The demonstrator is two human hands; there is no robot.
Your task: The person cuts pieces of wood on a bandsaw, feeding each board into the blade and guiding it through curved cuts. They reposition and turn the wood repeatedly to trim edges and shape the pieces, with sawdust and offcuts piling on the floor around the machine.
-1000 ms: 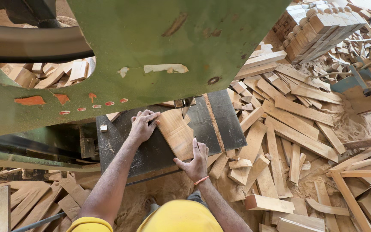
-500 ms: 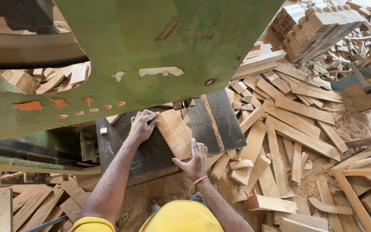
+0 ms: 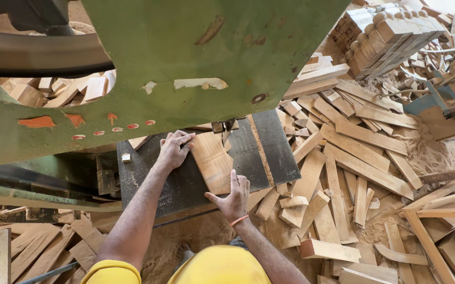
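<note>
A light wooden board (image 3: 212,160) lies flat on the dark metal saw table (image 3: 269,147) under the green band saw body (image 3: 185,63). My left hand (image 3: 173,150) presses on the board's left far edge, fingers spread over it. The near right corner of the board is under my right hand (image 3: 232,197), palm down with the thumb out to the left. The blade guide (image 3: 226,128) sits just beyond the board's far end. An orange band circles my right wrist.
Heaps of cut wood offcuts (image 3: 353,158) and sawdust cover the floor to the right. Stacked turned wooden pieces (image 3: 390,37) stand at the top right. More planks (image 3: 38,247) lie at the lower left. A large wheel rim (image 3: 38,52) shows at the upper left.
Both hands and the board have slid slightly forward toward the blade guide; my right hand has shifted a little up along the board's near edge.
</note>
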